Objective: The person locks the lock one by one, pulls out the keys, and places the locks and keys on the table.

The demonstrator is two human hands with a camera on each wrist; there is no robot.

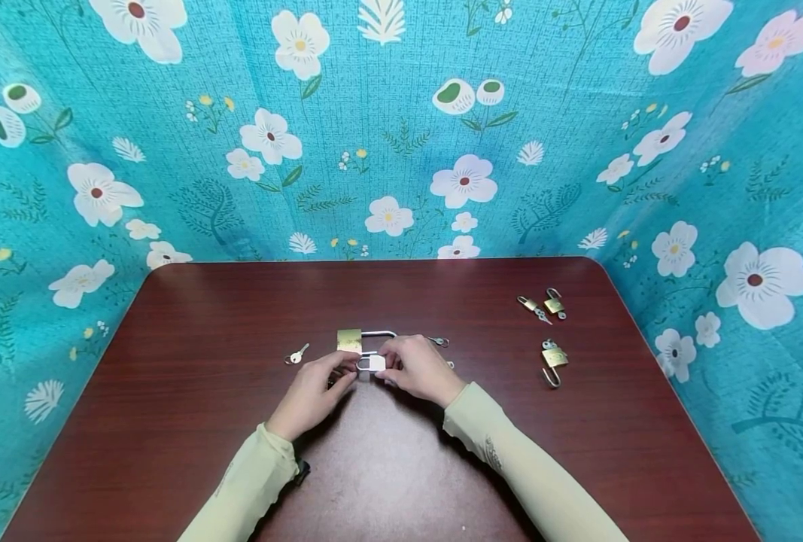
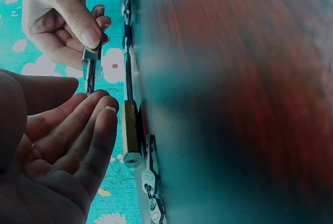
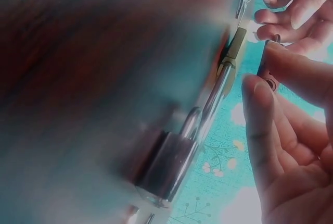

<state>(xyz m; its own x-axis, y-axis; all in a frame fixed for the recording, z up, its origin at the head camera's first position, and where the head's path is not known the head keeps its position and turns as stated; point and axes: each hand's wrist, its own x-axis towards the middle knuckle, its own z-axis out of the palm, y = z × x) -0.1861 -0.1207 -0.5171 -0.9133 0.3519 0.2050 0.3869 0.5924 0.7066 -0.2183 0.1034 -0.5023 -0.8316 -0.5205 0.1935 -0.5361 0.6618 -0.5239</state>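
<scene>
- Silver padlock (image 1: 377, 363): one; I find it raised above the bench (image 1: 191, 339), in front of the large brass padlock, its shackle pointing to the left.
- Right hand (image 1: 420, 369): grip narrow, thumb and fingers pinching the silver padlock by its body.
- Left hand (image 1: 311, 393): grip relaxed, thumb and fingers apart, fingertips beside the shackle; I cannot tell whether they touch it.
- Large brass padlock (image 1: 349, 340): one, lying flat, its long shackle reaching to the right.
- Shiny padlock (image 3: 166, 166): one, lying on the bench near that long shackle; I see it from the right wrist.
- Left key set (image 1: 296, 355): ringed, left of the large brass padlock.
- Right key set (image 1: 439, 342): just beyond the right hand.
- Small brass padlocks (image 1: 555, 357): three, well apart to the right, keys beside them.
- Cloth (image 1: 374, 150): blue, floral, hanging behind the bench.
</scene>
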